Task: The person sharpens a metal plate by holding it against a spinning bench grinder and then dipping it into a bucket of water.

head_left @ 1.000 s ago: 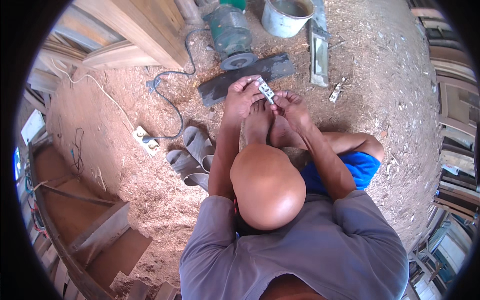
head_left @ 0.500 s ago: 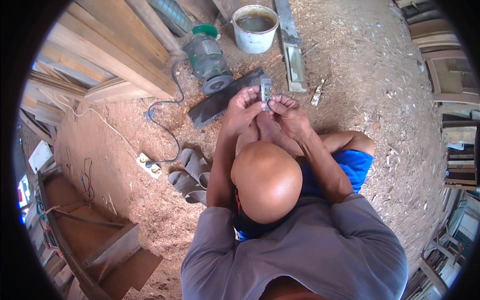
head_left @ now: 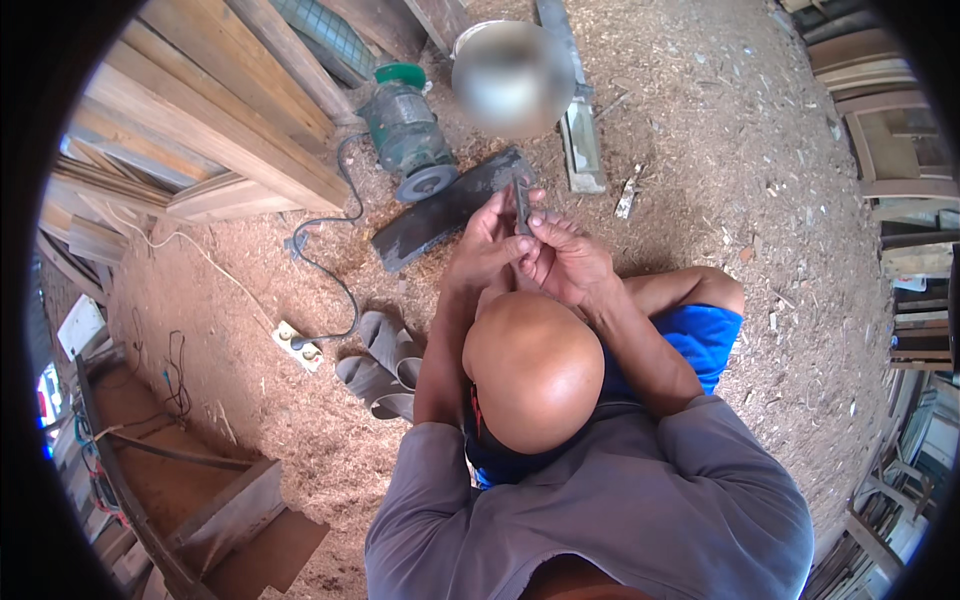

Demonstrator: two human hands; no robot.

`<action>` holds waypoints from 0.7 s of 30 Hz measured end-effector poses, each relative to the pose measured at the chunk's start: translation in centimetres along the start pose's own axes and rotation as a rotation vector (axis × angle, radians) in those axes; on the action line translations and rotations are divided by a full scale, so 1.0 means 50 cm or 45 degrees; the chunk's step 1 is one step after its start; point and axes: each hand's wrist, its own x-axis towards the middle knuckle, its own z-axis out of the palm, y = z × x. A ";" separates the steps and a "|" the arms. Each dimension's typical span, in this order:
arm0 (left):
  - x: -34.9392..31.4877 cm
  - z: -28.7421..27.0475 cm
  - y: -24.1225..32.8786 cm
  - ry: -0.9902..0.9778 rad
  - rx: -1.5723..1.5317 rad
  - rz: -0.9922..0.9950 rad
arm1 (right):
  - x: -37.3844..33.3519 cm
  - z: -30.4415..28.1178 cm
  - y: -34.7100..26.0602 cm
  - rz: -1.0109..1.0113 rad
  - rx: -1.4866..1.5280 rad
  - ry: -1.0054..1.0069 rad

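A small, narrow grey metal plate (head_left: 521, 207) is held between my two hands above the dirt floor. It is turned nearly edge-on, so its slotted face is mostly hidden. My left hand (head_left: 488, 238) is closed on its left side, thumb against the lower end. On the other side my right hand (head_left: 570, 258) pinches it with curled fingers. Just beyond my hands lies a dark, flat, wet-looking slab (head_left: 440, 215). A green bench grinder (head_left: 405, 125) with a grey wheel stands at the slab's far left.
A whitish bucket (head_left: 480, 95), blurred, stands beyond the slab, with a long narrow board (head_left: 582, 150) to its right. A dark cord runs from the grinder to a power strip (head_left: 297, 346). Grey boots (head_left: 385, 360) are at my left. Leaning timber (head_left: 220, 110) fills the far left.
Both hands have drawn slightly nearer and turned the metal plate from its slotted face to nearly edge-on. My right hand's fingers have curled in closer beneath it.
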 end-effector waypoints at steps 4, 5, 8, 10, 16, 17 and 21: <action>-0.006 0.006 -0.016 0.061 -0.111 0.012 | -0.002 0.014 0.008 0.039 0.127 0.089; -0.008 0.000 -0.023 0.082 -0.100 0.029 | -0.002 0.020 0.011 0.047 0.163 0.126; -0.007 0.008 -0.038 0.220 -0.173 -0.040 | 0.006 0.004 0.013 0.015 0.085 0.092; -0.012 -0.005 -0.040 0.211 -0.179 -0.088 | 0.007 0.013 0.019 0.002 0.044 0.139; -0.010 0.010 -0.036 0.403 -0.003 -0.129 | 0.009 0.018 0.027 -0.004 0.053 0.169; -0.010 0.013 -0.036 0.421 0.009 -0.128 | 0.011 0.011 0.027 0.001 0.052 0.160; -0.019 0.000 -0.037 0.420 0.027 -0.138 | 0.019 0.009 0.033 0.028 0.033 0.171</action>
